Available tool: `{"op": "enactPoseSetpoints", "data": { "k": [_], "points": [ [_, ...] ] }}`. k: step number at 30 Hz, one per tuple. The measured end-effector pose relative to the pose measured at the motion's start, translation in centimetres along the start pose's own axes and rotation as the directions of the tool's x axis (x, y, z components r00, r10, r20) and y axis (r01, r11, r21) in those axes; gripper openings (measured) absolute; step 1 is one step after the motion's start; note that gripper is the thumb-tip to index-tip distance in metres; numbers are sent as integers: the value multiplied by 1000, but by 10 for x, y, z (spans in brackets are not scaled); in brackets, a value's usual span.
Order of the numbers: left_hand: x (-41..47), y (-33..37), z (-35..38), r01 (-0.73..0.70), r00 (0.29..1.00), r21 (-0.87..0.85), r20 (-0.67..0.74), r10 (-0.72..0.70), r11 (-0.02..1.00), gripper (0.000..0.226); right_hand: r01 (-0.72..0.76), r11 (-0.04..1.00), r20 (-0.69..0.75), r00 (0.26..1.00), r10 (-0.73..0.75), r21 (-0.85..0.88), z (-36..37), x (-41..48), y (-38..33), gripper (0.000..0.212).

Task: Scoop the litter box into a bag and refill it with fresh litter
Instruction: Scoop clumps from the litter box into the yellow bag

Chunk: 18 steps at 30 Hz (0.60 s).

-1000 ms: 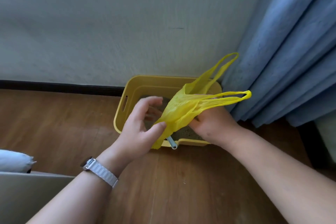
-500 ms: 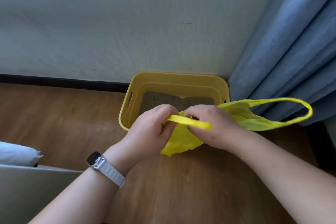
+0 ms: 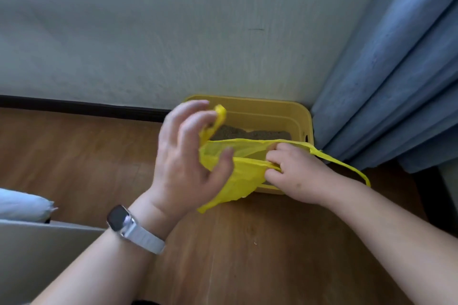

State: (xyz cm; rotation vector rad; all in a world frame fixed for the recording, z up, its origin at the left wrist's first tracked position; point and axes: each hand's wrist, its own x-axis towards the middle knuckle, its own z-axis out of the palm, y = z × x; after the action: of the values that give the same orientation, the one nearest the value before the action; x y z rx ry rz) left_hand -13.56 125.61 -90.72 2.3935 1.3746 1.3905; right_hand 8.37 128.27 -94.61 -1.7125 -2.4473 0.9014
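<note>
A: Where's the bag (image 3: pixel 238 181)?
B: Stretched sideways over the near rim of the litter box (image 3: pixel 303 119), mouth facing the litter. Left hand (image 3: pixel 188 168) pinches one handle; right hand (image 3: pixel 295 173), nearer the box, clamps the other edge.
A: Changed?
B: Half a second ago the hands were together; now apart, left lifted.

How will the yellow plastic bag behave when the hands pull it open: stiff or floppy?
The yellow bag is probably floppy: it sags and creases between the left hand and the right hand. It looks thin and light, so its mouth will likely collapse unless held open.
</note>
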Motion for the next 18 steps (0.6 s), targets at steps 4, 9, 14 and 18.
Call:
{"op": "enactPoseSetpoints", "data": {
  "k": [4,9,14,18],
  "points": [
    [-4,27,18,-235,942,125,275,194,964,27,106,994,-60,992,-107,-24,2,0,-7,19],
    [-16,3,29,-44,849,205,524,-72,978,25,190,980,-170,969,-178,59,-4,-11,-14,24],
    [-15,-1,24,332,612,242,681,-403,912,18,198,972,-309,939,-151,127,-12,-14,-10,21],
    [-19,-1,28,585,302,247,818,-490,773,21,224,970,-355,918,-178,94,-11,-15,-11,20]
  ]
}}
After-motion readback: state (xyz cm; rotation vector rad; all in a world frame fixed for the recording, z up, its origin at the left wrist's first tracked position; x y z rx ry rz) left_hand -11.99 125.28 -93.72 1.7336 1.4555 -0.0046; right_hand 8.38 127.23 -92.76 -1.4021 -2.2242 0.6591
